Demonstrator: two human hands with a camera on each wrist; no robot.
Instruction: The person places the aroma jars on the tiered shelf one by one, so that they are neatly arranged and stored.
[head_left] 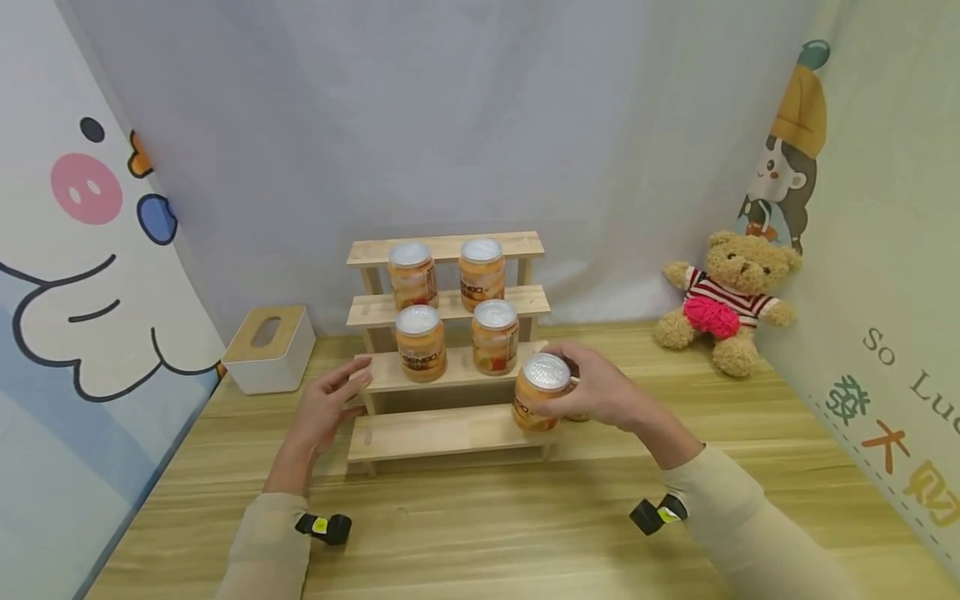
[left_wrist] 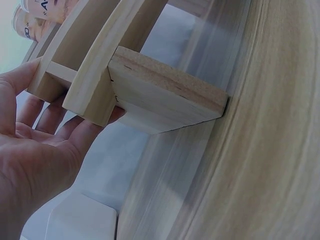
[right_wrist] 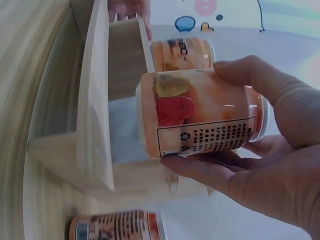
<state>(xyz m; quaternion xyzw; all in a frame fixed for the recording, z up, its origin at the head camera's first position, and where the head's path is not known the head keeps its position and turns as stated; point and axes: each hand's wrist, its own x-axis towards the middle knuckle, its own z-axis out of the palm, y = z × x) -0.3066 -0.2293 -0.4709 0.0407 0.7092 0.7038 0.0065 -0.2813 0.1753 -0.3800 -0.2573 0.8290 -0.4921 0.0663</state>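
My right hand grips an orange-labelled can with a silver lid, thumb and fingers on opposite sides. The can is at the right end of the lowest step of a wooden tiered shelf; whether it touches the board cannot be told. In the right wrist view the held can shows a fruit picture and printed text. At the shelf's left end, my left hand holds the edge; in the left wrist view its fingers bend around the board ends.
Matching cans stand in pairs on upper steps, such as one can at left. Another can sits on the table right of the shelf, mostly hidden behind my right hand. A tissue box stands left, a teddy bear right.
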